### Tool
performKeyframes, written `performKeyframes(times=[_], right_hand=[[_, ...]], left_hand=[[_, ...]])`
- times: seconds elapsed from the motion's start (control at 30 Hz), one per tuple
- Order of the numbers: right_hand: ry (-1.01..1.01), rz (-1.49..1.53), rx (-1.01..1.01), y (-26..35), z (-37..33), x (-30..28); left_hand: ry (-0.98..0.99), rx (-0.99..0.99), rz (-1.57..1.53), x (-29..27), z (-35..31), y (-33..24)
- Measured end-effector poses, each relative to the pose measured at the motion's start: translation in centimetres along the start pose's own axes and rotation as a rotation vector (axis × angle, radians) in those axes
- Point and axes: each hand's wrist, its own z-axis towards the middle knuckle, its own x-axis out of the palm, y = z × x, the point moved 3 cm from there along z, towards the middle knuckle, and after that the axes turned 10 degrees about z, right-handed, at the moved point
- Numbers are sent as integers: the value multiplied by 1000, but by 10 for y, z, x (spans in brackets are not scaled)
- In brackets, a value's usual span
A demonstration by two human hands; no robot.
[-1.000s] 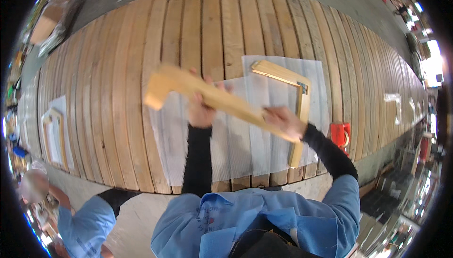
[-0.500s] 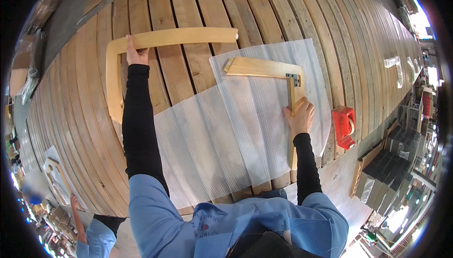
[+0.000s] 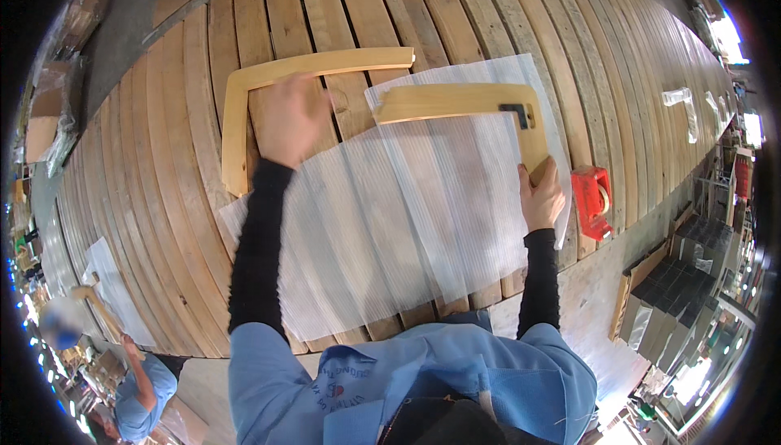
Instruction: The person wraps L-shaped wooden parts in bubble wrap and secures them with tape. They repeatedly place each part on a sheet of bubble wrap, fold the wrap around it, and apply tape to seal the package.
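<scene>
One bracketed frame (image 3: 480,97): right hand (image 3: 543,198) grips it near the sheet's (image 3: 464,225) edge, gap before red dispenser (image 3: 582,205); left hand's (image 3: 294,119) grip unclear.

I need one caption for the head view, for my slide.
Right hand holding a bent wooden piece with dark bracket; blurred left hand near a second wooden piece on slatted table.

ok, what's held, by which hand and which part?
Right hand holds the bracketed wooden piece by the leg running toward the wearer. Left hand: motion-blurred, can't tell.
</scene>
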Motion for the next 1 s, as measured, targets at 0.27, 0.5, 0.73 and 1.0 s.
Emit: performKeyframes(times=[0.27,0.5,0.73,1.0], right_hand=[[554,-8,-464,124,-35,-127],[291,361,-957,135,-160,-154],[333,1326,-52,60,-201,-111],[394,1418,340,4,-201,-143]], left_hand=[[121,51,378,-4,-144,-173],[749,-81,-173,29,-265,-129],[1225,304,-473,-19,-310,-185],[1024,-158,-1229,26,-257,-113]])
